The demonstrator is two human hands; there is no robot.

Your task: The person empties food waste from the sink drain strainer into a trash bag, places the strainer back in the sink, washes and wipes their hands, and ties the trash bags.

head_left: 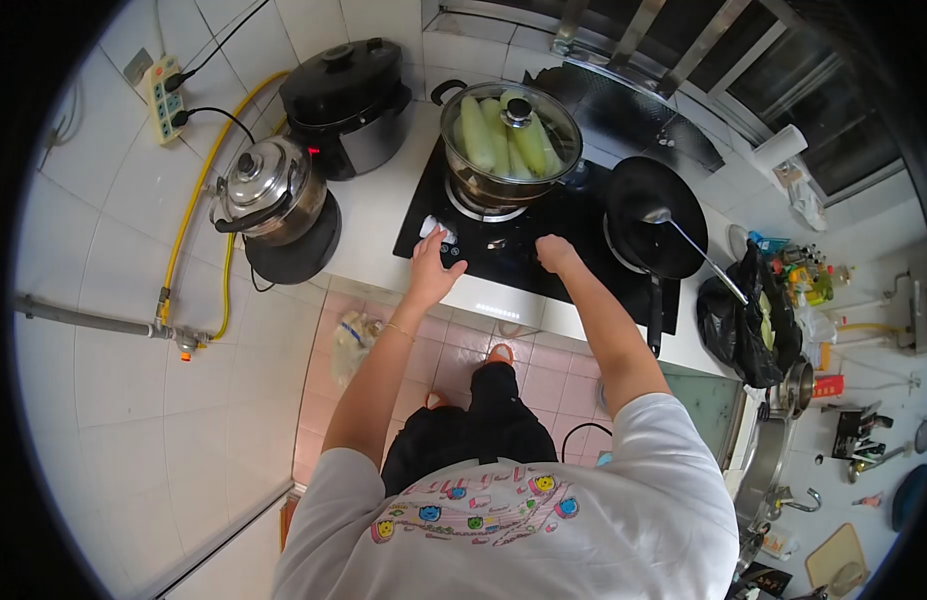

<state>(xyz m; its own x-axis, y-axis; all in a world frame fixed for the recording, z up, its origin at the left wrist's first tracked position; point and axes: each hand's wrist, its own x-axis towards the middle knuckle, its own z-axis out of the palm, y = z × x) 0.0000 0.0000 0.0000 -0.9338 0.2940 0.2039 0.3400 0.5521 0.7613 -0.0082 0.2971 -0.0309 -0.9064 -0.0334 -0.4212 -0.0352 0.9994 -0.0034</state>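
My left hand (432, 270) is over the left front of the black glass gas stove (504, 258), fingers spread, its fingertips at a small white object (442, 230) I cannot make out. Farther right, my right hand (556, 253) is closed at the stove's front middle; whatever its fingers hold is hidden beneath them. Behind my hands, a steel pot (494, 190) stands on the left burner. Under its glass lid (559, 120) lie several pale green pieces (476, 135) that look like corn in the husk. A black wok (649, 215) occupies the right burner, a metal ladle (699, 250) resting in it.
A black electric cooker (344, 105) stands left of the stove, near a lidded steel pot (274, 190) on a black base. Above, a power strip (164, 98) hangs on the tiled wall beside a yellow hose (216, 135). Black plastic bags (734, 325) sit right of the wok.
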